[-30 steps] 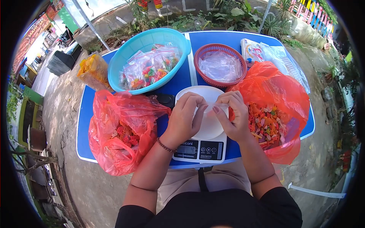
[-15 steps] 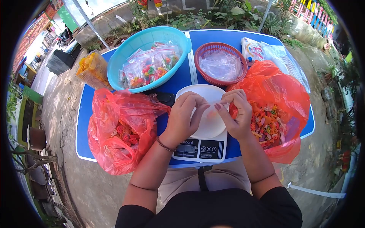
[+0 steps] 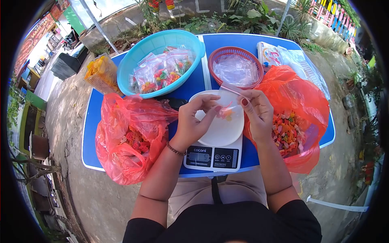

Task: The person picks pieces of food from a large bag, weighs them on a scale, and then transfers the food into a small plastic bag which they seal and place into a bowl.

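Note:
Above the white plate (image 3: 214, 135) of the kitchen scale (image 3: 219, 158), both hands pinch a small clear plastic bag (image 3: 229, 99) with a few coloured pieces low in it. My left hand (image 3: 198, 121) has its thumb and fingers closed on the bag's left side. At the right side, my right hand (image 3: 258, 111) grips the bag near its top edge. A red plastic bag (image 3: 117, 162) of colourful pieces lies beside my left forearm. Another open red bag (image 3: 314, 117), holding small mixed pieces (image 3: 285, 133), is beside my right hand.
A turquoise basin (image 3: 123, 67) with filled clear packets (image 3: 162, 71) stands at the back left. Behind the scale is a red basket (image 3: 214, 52) of clear bags. A tub of yellow pieces (image 3: 101, 73) stands at the left, white packages (image 3: 269, 54) at the back right of the blue table (image 3: 91, 133).
The clear bag has come up and shows plainly between the hands, with pieces inside. My left hand has shifted slightly left and down, and my right hand has turned and moved a little right.

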Available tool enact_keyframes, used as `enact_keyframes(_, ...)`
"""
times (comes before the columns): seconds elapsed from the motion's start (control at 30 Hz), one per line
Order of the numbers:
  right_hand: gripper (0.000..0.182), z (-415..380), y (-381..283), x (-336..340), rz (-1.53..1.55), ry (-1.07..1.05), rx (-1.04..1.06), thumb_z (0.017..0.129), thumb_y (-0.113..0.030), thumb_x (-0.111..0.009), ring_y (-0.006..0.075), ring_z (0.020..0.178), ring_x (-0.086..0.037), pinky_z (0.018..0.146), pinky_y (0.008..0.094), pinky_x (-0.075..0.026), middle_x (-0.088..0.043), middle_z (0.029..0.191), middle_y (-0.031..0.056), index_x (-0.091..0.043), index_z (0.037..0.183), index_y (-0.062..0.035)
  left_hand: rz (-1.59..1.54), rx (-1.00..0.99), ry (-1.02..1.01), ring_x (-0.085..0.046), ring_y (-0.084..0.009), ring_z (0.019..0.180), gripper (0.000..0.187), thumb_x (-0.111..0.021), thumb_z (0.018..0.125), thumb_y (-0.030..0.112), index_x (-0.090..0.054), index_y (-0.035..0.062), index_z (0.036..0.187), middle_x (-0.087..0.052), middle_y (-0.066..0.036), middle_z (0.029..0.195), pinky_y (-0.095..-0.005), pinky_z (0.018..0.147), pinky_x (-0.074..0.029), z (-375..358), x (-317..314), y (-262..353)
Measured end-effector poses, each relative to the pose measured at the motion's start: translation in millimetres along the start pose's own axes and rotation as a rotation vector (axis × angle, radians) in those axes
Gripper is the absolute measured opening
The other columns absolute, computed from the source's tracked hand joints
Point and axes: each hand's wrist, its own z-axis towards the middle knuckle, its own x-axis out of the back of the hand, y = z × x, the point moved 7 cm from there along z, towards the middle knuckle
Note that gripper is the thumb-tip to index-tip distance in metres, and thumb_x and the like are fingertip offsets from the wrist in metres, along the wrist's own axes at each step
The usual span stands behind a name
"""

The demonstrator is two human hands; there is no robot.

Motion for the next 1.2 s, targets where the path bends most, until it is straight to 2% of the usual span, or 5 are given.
enact_keyframes(0.27,0.029,-5.7,3.9,-17.0,-0.223,-0.086,0.089,0.093,0.006,-0.067,0.015,0.095,-0.069,0.086,0.0275,-0.054,-0.068,0.106,0.0113,-0.057,0.12,0.0015,-0.177,0.028,0.148,-0.073,-0.011,0.087,0.026,-0.069,0.093,-0.005,-0.064,-0.0002,0.118,-0.077,-0.011,0.101,-0.0257,0.079,-0.056,2.0,9.7,-14.2)
enact_keyframes(0.37,0.032,-2.2,-4.3,-18.7,-0.557,-0.181,0.265,0.09,0.008,-0.067,0.0184,0.098,-0.07,0.087,0.0297,-0.055,-0.069,0.109,0.0131,-0.063,0.121,0.0003,0.029,-0.06,0.091,-0.073,-0.0132,0.085,0.021,-0.071,0.089,-0.007,-0.067,0.0009,0.108,-0.076,-0.01,0.101,-0.0276,0.076,-0.057,2.8,9.0,-7.6)
enact_keyframes(0.57,0.042,-0.1,-26.4,-46.3,-0.691,-0.241,0.143,0.088,0.007,-0.067,0.0297,0.116,-0.064,0.097,0.0389,-0.051,-0.065,0.126,0.0152,-0.066,0.129,-0.0022,0.576,-0.423,0.262,-0.069,-0.0212,0.094,0.028,-0.069,0.081,-0.006,-0.073,0.0067,0.105,-0.075,-0.007,0.104,-0.0347,0.089,-0.047,-0.3,22.0,27.4)
enact_keyframes(0.87,0.051,41.1,-6.7,-120.1,-0.768,-0.476,0.271,0.089,0.001,-0.063,0.0386,0.132,-0.052,0.111,0.0473,-0.042,-0.059,0.139,0.0182,-0.057,0.139,-0.0013,0.916,-0.269,0.586,-0.056,-0.0212,0.117,0.043,-0.067,0.081,0.009,-0.068,0.0173,0.123,-0.067,0.002,0.123,-0.0498,0.107,-0.025,1.3,68.7,10.3)
enact_keyframes(1.2,0.049,76.9,49.3,-175.4,-1.092,-0.597,0.341,0.105,-0.04,-0.049,0.0412,0.144,-0.043,0.12,0.0497,-0.032,-0.056,0.147,0.0196,-0.06,0.137,-0.0047,1.134,-0.025,0.728,-0.042,-0.0315,0.139,0.05,-0.06,0.091,0.034,-0.061,0.0173,0.138,-0.054,-0.009,0.146,-0.0625,0.112,-0.017,-1.6,84.6,-18.9)
